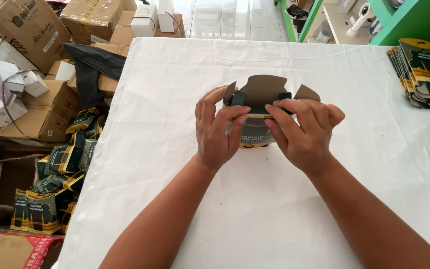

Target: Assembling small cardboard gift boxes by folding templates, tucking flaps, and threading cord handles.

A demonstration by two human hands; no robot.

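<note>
**Folding the little carton: mind the flaps**

Forearms come in closest to the lens, and from my remote seat I see both grips clenched on one small dark green carton over the white desk. Left hand pinches its left wall, thumb pressing across the front; right hand covers the right wall, fingers laid along the top edge.

My take: keep both thumbs pinning that front edge so the body stays square, then tuck the small side flaps before the big rounded one.

Carton stands roughly upright between the grips, long axis running hand to hand. Its open mouth points up and away from me, brown flaps fanned above the fingertips. Flat blanks are stacked well right of the right grip.
</note>
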